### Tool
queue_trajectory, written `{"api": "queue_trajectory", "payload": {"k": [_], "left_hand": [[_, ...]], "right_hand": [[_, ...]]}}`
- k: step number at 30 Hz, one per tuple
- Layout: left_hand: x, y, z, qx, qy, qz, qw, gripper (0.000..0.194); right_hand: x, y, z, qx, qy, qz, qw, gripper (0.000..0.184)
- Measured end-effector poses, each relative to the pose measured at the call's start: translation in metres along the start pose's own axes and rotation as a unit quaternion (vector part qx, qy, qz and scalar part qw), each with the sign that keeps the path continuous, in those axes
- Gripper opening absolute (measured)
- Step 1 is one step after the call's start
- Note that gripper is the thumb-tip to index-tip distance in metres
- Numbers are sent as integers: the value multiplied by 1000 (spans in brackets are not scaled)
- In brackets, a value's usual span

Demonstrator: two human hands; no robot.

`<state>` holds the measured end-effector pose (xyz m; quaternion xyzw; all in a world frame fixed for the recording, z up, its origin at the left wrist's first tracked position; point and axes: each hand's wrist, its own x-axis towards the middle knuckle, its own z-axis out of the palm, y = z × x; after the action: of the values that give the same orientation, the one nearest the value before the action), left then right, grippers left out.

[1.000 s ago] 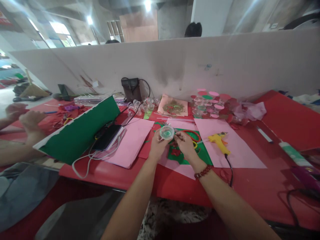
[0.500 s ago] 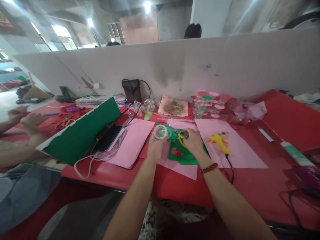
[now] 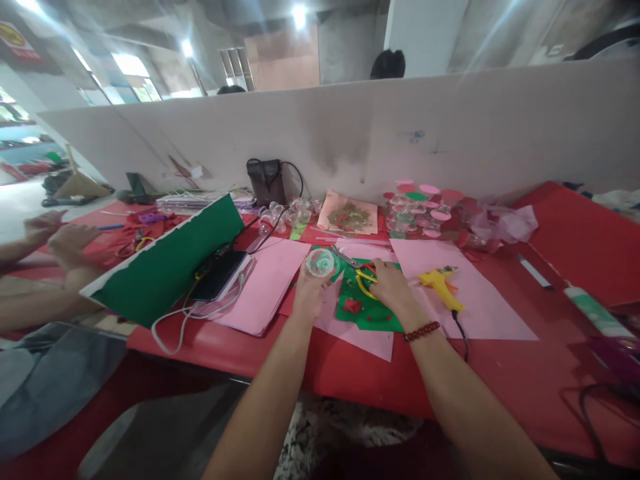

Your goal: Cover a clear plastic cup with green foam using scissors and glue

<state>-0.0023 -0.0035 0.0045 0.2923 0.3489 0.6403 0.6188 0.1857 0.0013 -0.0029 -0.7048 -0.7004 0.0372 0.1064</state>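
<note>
My left hand (image 3: 311,293) is closed around a small clear plastic cup (image 3: 320,263), its round mouth tilted up towards me. Just right of the cup, my right hand (image 3: 393,287) has its fingers on the handles of a pair of scissors (image 3: 350,260). The scissors have red and yellow handles, and their blades point left towards the cup. Beneath them lies a green sheet (image 3: 370,313) with a crumpled red scrap (image 3: 353,305) on it. A dark red bead bracelet circles my right wrist.
A yellow glue gun (image 3: 440,287) rests on pink paper (image 3: 495,313) to the right. Left are a pink paper stack (image 3: 275,287), a phone with cables (image 3: 220,277) and a leaning green board (image 3: 165,267). Clear plastic pieces with coloured discs (image 3: 417,207) stand behind. Another person's hands (image 3: 70,240) are far left.
My right hand has left the cup and moved right onto the scissors, whose blades now show beside the cup. The left hand has shifted slightly left with the cup.
</note>
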Motion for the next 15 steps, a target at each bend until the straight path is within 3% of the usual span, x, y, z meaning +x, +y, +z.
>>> {"api": "queue_trajectory", "payload": {"k": [6, 9, 12, 15], "left_hand": [[4, -2, -3, 3, 16, -3, 1000, 61], [4, -2, -6, -17, 23, 3, 1000, 57], [2, -1, -5, -28, 39, -6, 999, 54], [3, 0, -3, -32, 45, 3, 998, 57]], "right_hand": [[-2, -1, -5, 63, 19, 25, 998, 60], [-1, -3, -9, 198, 77, 48, 976, 55], [-4, -8, -15, 434, 82, 19, 897, 54], [-13, -13, -19, 637, -60, 24, 768, 51]]}}
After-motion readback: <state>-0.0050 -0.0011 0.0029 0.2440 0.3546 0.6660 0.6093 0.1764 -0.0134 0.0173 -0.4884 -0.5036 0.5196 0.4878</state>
